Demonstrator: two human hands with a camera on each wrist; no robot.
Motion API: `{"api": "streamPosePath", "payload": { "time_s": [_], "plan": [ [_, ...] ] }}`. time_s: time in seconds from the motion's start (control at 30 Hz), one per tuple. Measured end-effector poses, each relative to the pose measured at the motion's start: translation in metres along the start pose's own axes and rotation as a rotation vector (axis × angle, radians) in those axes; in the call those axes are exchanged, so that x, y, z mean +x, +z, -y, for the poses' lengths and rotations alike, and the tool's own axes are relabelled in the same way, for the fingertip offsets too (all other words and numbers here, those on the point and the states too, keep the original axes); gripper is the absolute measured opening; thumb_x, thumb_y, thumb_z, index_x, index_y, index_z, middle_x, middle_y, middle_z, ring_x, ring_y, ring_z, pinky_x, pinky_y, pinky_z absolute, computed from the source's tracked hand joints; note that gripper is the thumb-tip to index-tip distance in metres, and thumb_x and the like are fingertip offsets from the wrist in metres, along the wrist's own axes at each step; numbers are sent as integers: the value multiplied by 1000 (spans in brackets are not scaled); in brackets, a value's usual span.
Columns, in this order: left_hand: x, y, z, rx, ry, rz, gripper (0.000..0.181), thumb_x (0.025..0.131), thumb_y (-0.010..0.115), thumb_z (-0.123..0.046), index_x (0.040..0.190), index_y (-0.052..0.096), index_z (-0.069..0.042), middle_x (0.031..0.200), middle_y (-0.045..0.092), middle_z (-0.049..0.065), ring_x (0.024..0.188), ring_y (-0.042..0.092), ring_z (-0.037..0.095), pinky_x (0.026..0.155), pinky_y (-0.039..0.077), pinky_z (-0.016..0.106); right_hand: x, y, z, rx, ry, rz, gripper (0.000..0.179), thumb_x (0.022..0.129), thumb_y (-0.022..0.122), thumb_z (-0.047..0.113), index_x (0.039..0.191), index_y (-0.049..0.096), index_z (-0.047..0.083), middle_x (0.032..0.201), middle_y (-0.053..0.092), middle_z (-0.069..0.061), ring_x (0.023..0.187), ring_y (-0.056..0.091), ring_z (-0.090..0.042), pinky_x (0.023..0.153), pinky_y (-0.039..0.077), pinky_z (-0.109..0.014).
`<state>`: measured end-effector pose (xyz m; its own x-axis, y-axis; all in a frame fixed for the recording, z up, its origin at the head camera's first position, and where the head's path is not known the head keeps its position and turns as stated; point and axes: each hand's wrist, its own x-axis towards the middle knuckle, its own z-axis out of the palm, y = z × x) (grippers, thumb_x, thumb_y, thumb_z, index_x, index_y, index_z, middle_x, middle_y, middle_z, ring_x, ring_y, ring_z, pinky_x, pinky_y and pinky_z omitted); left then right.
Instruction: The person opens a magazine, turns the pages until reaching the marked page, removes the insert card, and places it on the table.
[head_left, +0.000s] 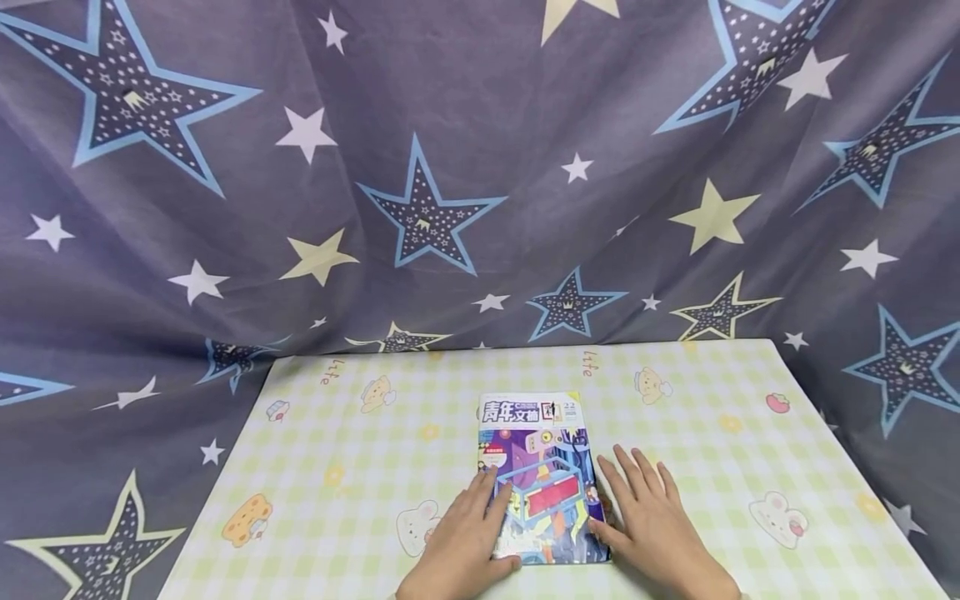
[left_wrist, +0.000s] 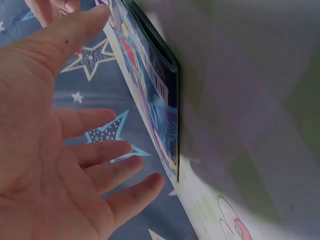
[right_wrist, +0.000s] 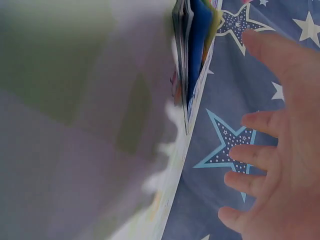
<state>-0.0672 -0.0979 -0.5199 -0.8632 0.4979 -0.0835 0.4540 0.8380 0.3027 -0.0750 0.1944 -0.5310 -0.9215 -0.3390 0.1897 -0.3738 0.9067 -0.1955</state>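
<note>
A colourful magazine (head_left: 551, 467) with a white title strip lies shut on the table, its cover up. My left hand (head_left: 467, 537) is at its lower left, fingers extended over the cover's left edge. On the other side, my right hand (head_left: 654, 521) is spread beside the right edge, thumb close to the lower right of the cover. From the left wrist view, the magazine (left_wrist: 145, 75) shows its spine side and a barcode, with the left hand (left_wrist: 75, 135) beside it. The right wrist view shows the page edges of the magazine (right_wrist: 187, 55) and the right hand (right_wrist: 285, 140) with fingers apart.
A checked tablecloth (head_left: 337, 433) with cartoon animals covers the table. Behind and at both sides hangs a dark curtain (head_left: 480, 100) printed with stars. The table's back edge meets this curtain.
</note>
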Motion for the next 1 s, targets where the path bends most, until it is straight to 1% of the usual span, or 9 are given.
{"api": "streamPosePath", "payload": {
  "time_s": [0.13,0.23,0.37,0.53,0.73,0.8,0.87,0.93,1.0],
  "plan": [
    [1,1,-3,-12,7,46,92,83,76,-54,152,40,-5,160,27,20,148,22,37,116,30,51,-2,1,4,21,-27,25,91,82,71,63,150,46,7,155,37,-21,141,31,-44,112,21,-68],
    [1,1,-4,-12,7,69,90,82,78,-52,150,44,-5,159,30,20,147,25,37,116,31,49,-5,1,5,74,-58,64,94,80,73,64,150,45,8,155,37,-21,141,31,-45,111,23,-68],
    [1,3,-4,9,13,67,87,81,80,-49,148,47,-5,157,33,20,144,31,36,113,36,47,-6,0,6,135,-91,123,99,74,77,66,148,47,8,155,38,-20,141,32,-45,110,23,-69],
    [1,4,-2,5,12,66,82,83,79,-48,146,50,-4,156,35,19,143,35,34,109,42,46,-6,-1,4,148,-118,168,98,71,83,61,147,49,9,152,41,-20,138,35,-45,109,24,-69],
    [1,5,1,-32,8,94,80,86,76,-49,146,50,-4,158,34,17,144,33,32,112,38,44,-5,-1,1,158,-101,247,95,72,82,59,147,50,11,149,45,-18,136,39,-41,110,26,-66],
    [1,5,2,-42,4,99,80,86,75,-50,146,49,-4,158,33,15,145,32,31,113,37,43,-6,-2,1,166,-100,243,89,75,80,59,145,52,10,146,48,-16,134,42,-39,110,27,-65],
    [2,5,2,-48,-2,104,80,86,75,-51,147,49,-5,159,33,14,145,31,30,113,37,43,-7,-2,0,177,-103,219,83,78,78,58,142,56,11,142,51,-13,131,45,-35,109,29,-62],
    [2,5,2,-55,-7,108,80,86,75,-51,147,49,-6,159,33,14,145,31,30,112,38,43,-7,-3,0,189,-115,155,75,81,77,57,137,60,11,137,56,-10,127,50,-31,107,34,-60],
    [2,5,2,-60,-13,110,80,86,75,-50,147,50,-6,159,33,14,146,31,30,112,38,43,-7,-4,0,192,-106,84,67,83,76,56,133,64,12,129,61,-5,121,55,-26,104,41,-55]
  ]
}}
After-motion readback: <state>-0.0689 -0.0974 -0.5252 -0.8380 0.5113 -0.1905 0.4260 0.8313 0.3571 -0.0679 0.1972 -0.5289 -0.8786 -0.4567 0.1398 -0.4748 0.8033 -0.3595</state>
